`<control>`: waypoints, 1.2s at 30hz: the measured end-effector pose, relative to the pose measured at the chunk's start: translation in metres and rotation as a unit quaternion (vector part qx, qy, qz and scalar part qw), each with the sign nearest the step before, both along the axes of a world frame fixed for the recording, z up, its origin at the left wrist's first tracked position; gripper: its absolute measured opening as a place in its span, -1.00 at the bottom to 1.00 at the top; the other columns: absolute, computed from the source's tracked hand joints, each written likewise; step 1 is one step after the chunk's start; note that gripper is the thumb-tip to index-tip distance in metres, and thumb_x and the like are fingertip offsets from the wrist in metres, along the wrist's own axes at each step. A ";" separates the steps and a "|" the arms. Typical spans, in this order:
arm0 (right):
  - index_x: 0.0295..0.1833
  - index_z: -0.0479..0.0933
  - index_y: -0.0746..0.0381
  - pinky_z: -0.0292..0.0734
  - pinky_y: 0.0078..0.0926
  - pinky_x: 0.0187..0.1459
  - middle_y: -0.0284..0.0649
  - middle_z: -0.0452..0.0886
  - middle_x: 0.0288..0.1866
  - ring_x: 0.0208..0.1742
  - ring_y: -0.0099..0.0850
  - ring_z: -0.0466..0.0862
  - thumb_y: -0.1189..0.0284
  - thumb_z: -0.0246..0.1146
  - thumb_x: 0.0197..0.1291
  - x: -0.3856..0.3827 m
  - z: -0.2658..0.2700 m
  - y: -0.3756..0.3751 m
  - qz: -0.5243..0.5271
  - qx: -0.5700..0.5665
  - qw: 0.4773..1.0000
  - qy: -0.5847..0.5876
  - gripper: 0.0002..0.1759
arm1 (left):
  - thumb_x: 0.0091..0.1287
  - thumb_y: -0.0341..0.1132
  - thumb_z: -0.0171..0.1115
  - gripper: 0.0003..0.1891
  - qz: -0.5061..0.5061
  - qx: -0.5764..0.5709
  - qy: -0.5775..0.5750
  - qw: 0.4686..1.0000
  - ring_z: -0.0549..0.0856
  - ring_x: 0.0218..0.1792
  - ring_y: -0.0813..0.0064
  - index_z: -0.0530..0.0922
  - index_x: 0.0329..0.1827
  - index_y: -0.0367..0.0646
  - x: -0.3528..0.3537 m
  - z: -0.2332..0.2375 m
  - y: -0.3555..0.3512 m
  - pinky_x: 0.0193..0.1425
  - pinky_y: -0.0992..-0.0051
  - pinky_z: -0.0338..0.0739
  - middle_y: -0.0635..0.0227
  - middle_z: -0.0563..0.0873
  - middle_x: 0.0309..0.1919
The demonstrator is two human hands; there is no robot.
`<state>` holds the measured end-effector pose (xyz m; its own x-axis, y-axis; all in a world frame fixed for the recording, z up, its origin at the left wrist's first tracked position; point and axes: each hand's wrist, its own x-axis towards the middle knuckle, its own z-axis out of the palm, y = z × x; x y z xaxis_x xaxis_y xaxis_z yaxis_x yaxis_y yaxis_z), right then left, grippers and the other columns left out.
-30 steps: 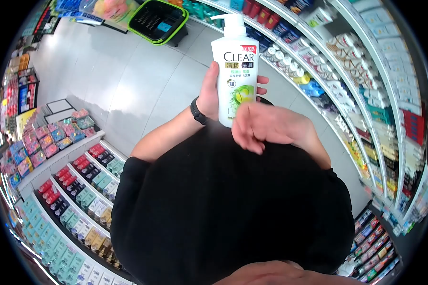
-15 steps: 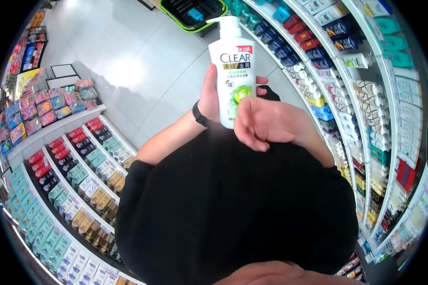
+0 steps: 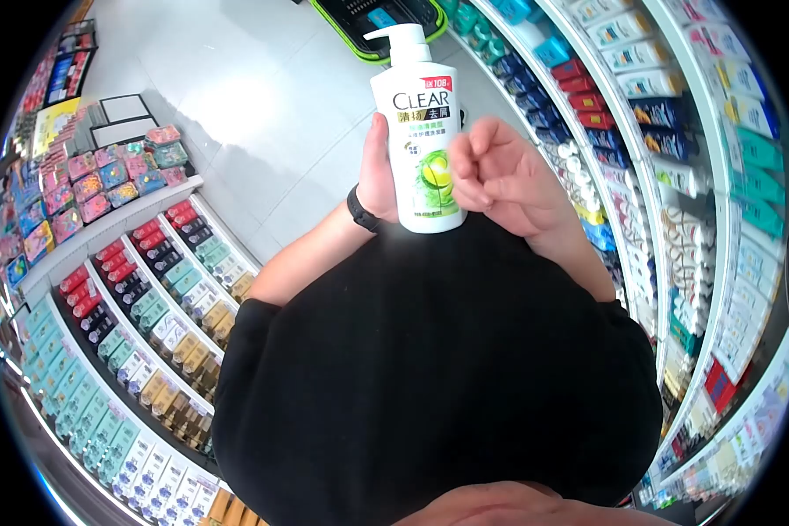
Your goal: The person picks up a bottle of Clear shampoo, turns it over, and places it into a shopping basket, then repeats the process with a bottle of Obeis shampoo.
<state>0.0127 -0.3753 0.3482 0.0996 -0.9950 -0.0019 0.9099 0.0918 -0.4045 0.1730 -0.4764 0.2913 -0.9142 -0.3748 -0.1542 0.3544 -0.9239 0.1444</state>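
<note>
White shampoo bottle was upright at chest height, pump on top, long axis vertical, clamped in the left hand from behind. Right hand sat just beside its label, loosely curled closed, empty.

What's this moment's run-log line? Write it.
left hand: holds shampoo bottle upright | right hand: curled beside bottle | around: shop shelves

White CLEAR pump bottle, upright, label fwd (green graphic), in left hand
</note>
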 end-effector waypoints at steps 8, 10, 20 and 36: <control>0.01 0.57 0.31 0.34 -0.78 -0.44 -0.05 0.80 -0.13 -0.61 -0.70 0.44 0.71 0.29 0.29 -0.099 -0.002 -0.084 -0.106 0.023 0.990 0.092 -0.79 | 0.41 0.55 -0.40 0.02 -0.014 0.048 0.092 0.995 0.62 0.27 -0.04 0.18 0.59 -0.18 -0.092 0.019 -0.086 0.34 0.06 0.56 -0.19 0.48 0.37; -0.01 0.57 0.30 0.36 -0.77 -0.44 -0.12 0.78 -0.20 -0.63 -0.72 0.41 0.70 0.28 0.32 -0.118 0.002 -0.098 -0.129 0.014 0.983 0.132 -0.82 | 0.41 0.55 -0.40 0.02 -0.017 0.016 0.061 0.998 0.63 0.26 -0.05 0.17 0.59 -0.18 -0.115 0.017 -0.104 0.33 0.06 0.57 -0.20 0.49 0.37; -0.16 0.59 0.24 0.10 -0.64 -0.53 -0.47 0.37 -0.72 -0.75 -0.71 0.20 0.48 0.17 0.50 -0.172 0.000 -0.153 -0.180 0.090 0.977 0.068 -0.86 | 0.41 0.55 -0.41 0.01 -0.082 0.014 0.064 0.994 0.61 0.29 -0.05 0.18 0.60 -0.16 -0.181 0.004 -0.164 0.34 0.05 0.55 -0.21 0.47 0.38; 0.09 0.54 0.30 0.51 -0.35 -0.03 -0.16 0.66 -0.09 -0.12 -0.26 0.65 0.54 0.45 0.07 -0.142 0.011 -0.220 -0.540 0.051 0.503 0.673 -0.57 | 0.45 0.50 -0.39 -0.05 -0.315 -0.049 0.062 0.946 0.61 0.28 -0.02 0.28 0.54 -0.18 -0.242 0.027 -0.292 0.29 0.06 0.59 -0.11 0.54 0.32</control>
<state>-0.1294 -0.5952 0.3594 -0.6582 -0.4560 0.5991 -0.6403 -0.0795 -0.7640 -0.0694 -0.7686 0.3179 -0.9696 0.2435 -0.0246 -0.2425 -0.9417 0.2331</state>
